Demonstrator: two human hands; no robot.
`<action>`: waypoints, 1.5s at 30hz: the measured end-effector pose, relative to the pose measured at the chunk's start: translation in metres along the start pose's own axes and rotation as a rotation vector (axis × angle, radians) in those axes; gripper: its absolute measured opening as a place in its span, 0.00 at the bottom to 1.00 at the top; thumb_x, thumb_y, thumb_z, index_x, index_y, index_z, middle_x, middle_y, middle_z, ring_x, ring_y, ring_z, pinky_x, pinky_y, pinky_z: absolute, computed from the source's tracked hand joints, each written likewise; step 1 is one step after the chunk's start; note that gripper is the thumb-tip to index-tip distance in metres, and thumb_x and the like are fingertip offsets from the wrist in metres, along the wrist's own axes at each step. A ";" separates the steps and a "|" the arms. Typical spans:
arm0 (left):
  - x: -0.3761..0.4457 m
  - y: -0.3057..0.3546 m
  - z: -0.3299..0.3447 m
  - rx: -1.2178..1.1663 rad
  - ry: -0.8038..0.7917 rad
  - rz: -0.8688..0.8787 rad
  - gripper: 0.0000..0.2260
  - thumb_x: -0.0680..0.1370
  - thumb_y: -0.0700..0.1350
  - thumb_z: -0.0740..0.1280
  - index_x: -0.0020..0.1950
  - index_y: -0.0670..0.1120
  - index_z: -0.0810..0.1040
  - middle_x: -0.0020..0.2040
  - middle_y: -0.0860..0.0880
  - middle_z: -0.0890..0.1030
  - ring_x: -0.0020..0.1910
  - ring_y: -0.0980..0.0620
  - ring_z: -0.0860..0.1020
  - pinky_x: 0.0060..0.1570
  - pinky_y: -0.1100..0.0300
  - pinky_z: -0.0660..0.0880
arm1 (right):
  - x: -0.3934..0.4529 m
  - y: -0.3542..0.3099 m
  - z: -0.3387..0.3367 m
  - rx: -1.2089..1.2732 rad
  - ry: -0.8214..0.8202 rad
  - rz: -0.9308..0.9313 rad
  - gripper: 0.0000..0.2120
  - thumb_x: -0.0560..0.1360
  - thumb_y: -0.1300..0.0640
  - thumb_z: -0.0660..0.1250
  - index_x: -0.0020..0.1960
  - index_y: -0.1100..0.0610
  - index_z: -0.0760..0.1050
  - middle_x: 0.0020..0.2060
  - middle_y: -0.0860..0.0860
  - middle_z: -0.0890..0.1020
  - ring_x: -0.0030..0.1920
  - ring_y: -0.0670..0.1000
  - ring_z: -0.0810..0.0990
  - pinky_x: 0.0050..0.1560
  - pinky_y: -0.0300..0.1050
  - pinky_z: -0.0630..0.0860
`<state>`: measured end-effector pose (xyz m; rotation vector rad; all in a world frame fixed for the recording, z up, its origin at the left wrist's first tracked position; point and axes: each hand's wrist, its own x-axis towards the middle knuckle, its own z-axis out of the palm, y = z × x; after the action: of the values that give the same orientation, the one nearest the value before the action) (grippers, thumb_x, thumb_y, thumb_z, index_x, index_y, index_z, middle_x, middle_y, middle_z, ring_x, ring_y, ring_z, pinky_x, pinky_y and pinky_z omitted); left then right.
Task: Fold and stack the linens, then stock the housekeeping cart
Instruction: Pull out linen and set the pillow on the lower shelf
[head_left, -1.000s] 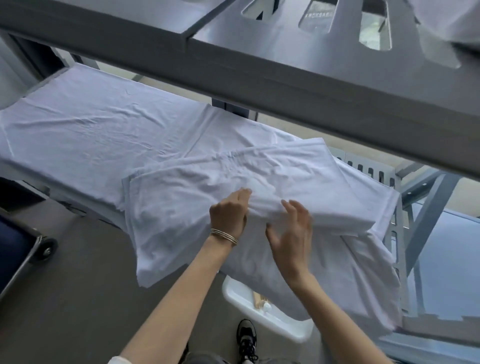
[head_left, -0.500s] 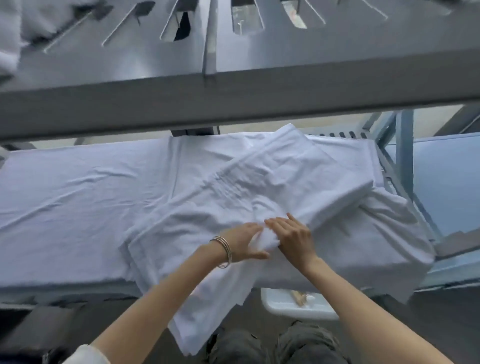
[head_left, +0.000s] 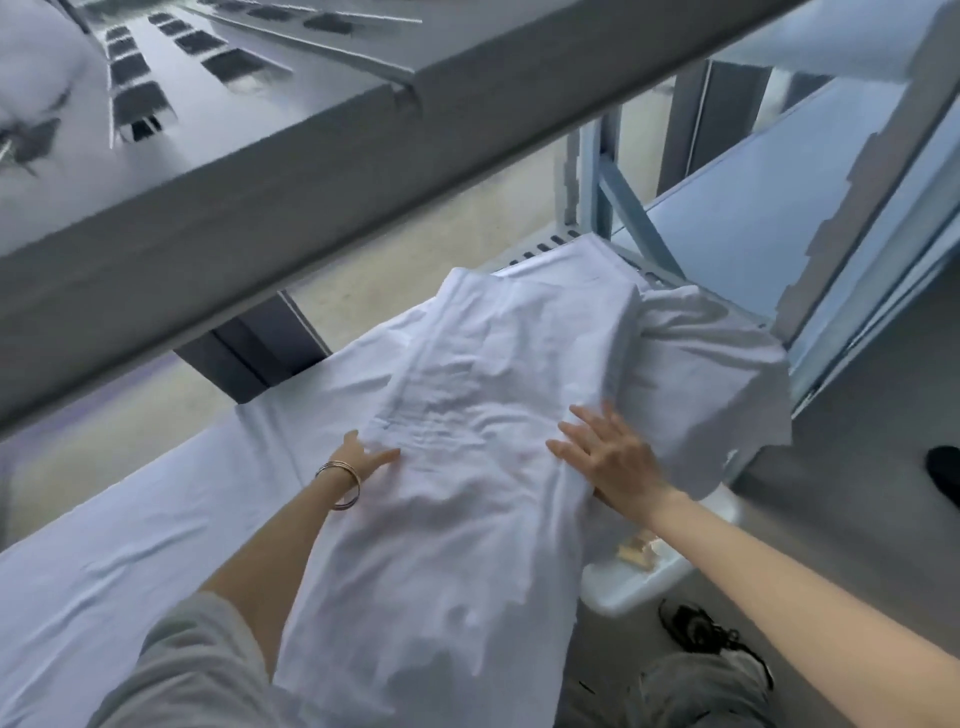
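Folded white cotton linen lies across the right end of the sheet-covered grey metal shelf, its near end hanging over the front edge. Left hand, fingers tucked under the linen's left edge, grips it. Right hand lies flat, fingers spread, on its right edge.

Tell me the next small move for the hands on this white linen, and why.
Probably sweep both hands outward to flatten it: the right hand lies flat on the folded white linen, the left hand is at its left edge, and the cloth between them is wrinkled, its near end hanging off the shelf.
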<state>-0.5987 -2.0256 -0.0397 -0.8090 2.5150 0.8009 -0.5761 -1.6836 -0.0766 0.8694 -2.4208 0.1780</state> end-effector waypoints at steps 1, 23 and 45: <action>0.008 0.000 0.002 -0.037 0.008 -0.013 0.40 0.73 0.52 0.72 0.75 0.39 0.54 0.71 0.39 0.66 0.68 0.40 0.68 0.63 0.51 0.66 | 0.004 -0.001 0.002 -0.011 0.000 -0.011 0.19 0.75 0.68 0.55 0.44 0.54 0.82 0.44 0.53 0.84 0.51 0.59 0.83 0.55 0.62 0.77; 0.000 -0.031 -0.061 -0.520 -0.248 0.033 0.38 0.49 0.56 0.79 0.55 0.43 0.79 0.52 0.45 0.81 0.51 0.48 0.78 0.60 0.51 0.72 | -0.022 -0.038 -0.048 0.339 -0.248 0.152 0.26 0.66 0.70 0.60 0.61 0.51 0.72 0.45 0.47 0.82 0.36 0.49 0.82 0.26 0.39 0.74; -0.001 -0.027 -0.020 1.057 0.346 0.895 0.21 0.50 0.40 0.77 0.41 0.49 0.79 0.40 0.51 0.82 0.47 0.48 0.82 0.72 0.41 0.49 | 0.057 -0.097 -0.053 0.035 -0.694 0.428 0.12 0.69 0.61 0.68 0.51 0.54 0.72 0.47 0.51 0.80 0.48 0.54 0.79 0.53 0.53 0.59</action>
<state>-0.5846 -2.0559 -0.0345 0.6069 2.9784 -0.5770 -0.5281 -1.7750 -0.0072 0.4497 -3.2468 0.0816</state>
